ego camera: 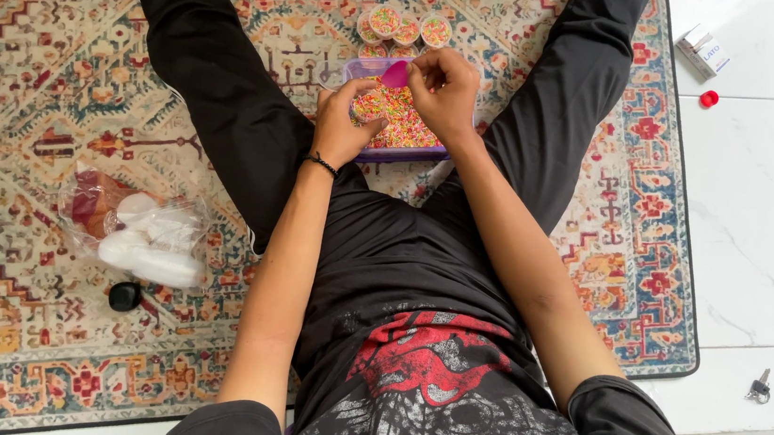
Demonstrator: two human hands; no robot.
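Pinching a small pink scoop [395, 75] in my right hand [445, 91] above the purple tray of sprinkles [396, 119] on the rug [42, 71], left hand [341, 128] gripping its near rim; I judge a tilt could scatter sprinkles into the pile.

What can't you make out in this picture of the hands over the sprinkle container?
Head view only:
- Left hand: whatever it holds is hidden by its curled fingers.
- Purple container: near rim covered by both hands.
- Pink scoop: handle hidden in the right hand.
- Plastic bag: white contents blurred by the film.
- Small filled cups: too small to tell details.
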